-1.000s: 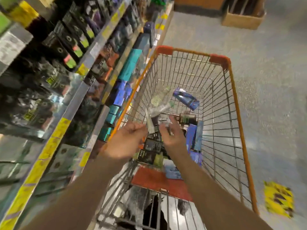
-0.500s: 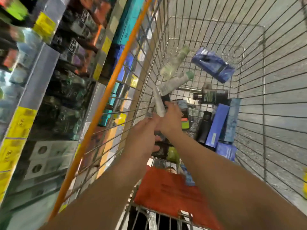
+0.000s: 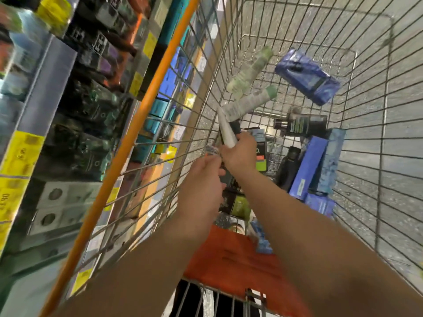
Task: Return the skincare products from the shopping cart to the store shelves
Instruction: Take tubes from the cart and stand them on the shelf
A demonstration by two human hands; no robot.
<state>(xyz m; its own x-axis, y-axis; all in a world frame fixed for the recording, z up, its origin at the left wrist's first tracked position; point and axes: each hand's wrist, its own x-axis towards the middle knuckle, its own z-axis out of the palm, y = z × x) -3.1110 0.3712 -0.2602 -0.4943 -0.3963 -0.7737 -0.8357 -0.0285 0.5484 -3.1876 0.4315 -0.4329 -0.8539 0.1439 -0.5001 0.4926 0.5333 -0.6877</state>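
We reach both hands into the wire shopping cart with the orange rim [image 3: 146,106]. Our right hand [image 3: 240,154] has its grip curled round a thin white tube [image 3: 225,129] that points up, and our left hand [image 3: 201,188] pinches something small beside it. Blue boxes [image 3: 306,78] and green-capped tubes [image 3: 251,101] lie in the cart, with the store shelves [image 3: 57,92] on our left.

We see both hands inside the shopping cart [image 3: 377,156], the left hand [image 3: 201,188] just beside and nearer us than the right hand [image 3: 240,154]. A tube [image 3: 225,129] stands out of the right hand. Beyond the hands lie two bottles [image 3: 249,72]; a wrapped pack [image 3: 306,76] sits farther right. Boxes [image 3: 320,161] lean right of the hands. The store shelves [image 3: 57,110] run along the left, outside the cart.
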